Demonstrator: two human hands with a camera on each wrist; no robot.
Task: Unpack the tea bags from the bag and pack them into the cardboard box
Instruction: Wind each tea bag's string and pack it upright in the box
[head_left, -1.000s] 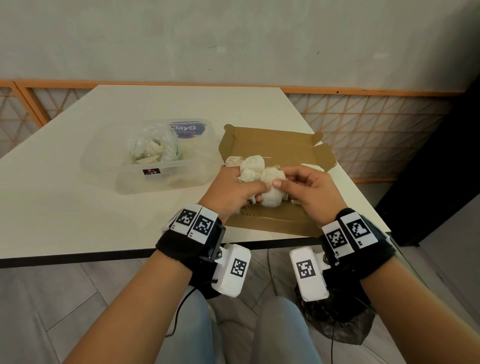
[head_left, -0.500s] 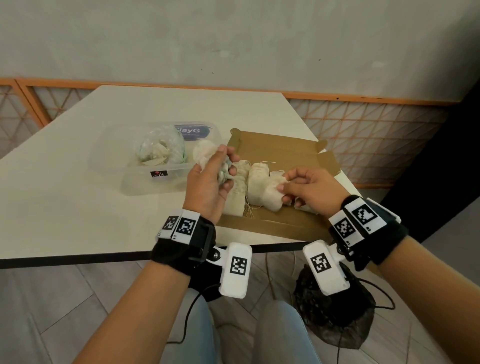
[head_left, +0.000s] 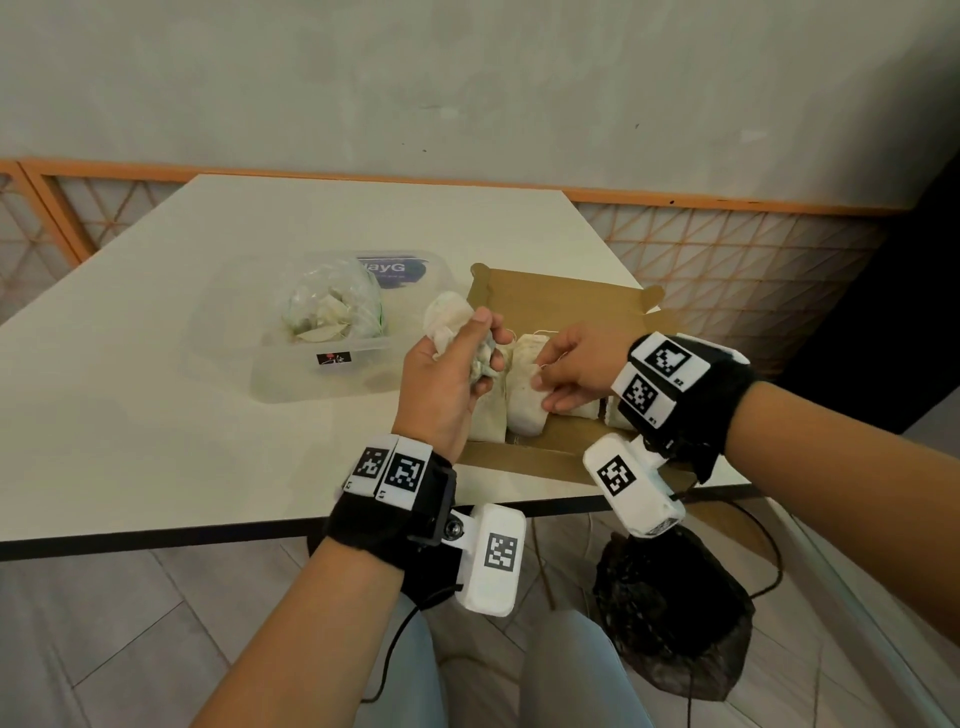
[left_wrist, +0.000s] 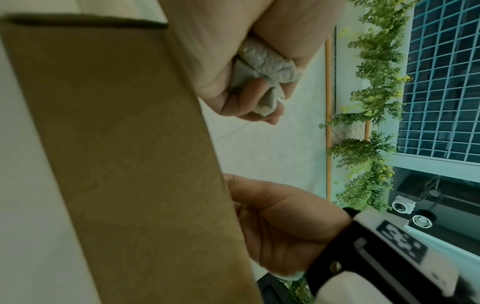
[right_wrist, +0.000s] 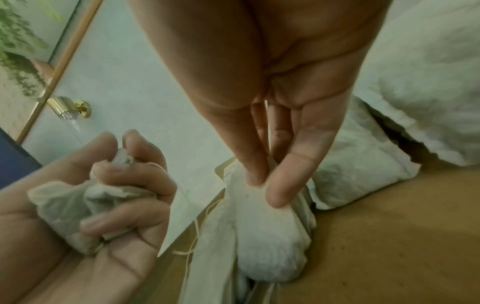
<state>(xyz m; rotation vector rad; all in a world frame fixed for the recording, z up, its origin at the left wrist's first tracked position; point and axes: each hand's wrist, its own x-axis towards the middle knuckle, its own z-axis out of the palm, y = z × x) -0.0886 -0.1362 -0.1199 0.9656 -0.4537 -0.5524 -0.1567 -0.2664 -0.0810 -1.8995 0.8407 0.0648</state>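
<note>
Tea bags (head_left: 524, 400): right fingers (right_wrist: 283, 185) pinch one; left fingers (right_wrist: 135, 197) clutch another.

left hand (head_left: 447, 382) now off the box

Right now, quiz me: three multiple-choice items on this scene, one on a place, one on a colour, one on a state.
1. Where does the clear plastic tub sit?
A. on the table, left of the cardboard box
B. inside the box
C. on the floor

2. What colour is the cardboard box?
A. white
B. blue
C. brown

3. What is the left hand doing?
A. lying flat and empty
B. gripping crumpled tea bags
C. holding the tub's lid

Key:
1 A, the head view shows the tub on the table beside the box.
2 C, its flaps and floor are plain brown.
3 B, its fingers curl round the crumpled tea bags, while the right hand pinches a tea bag in the box.
</note>
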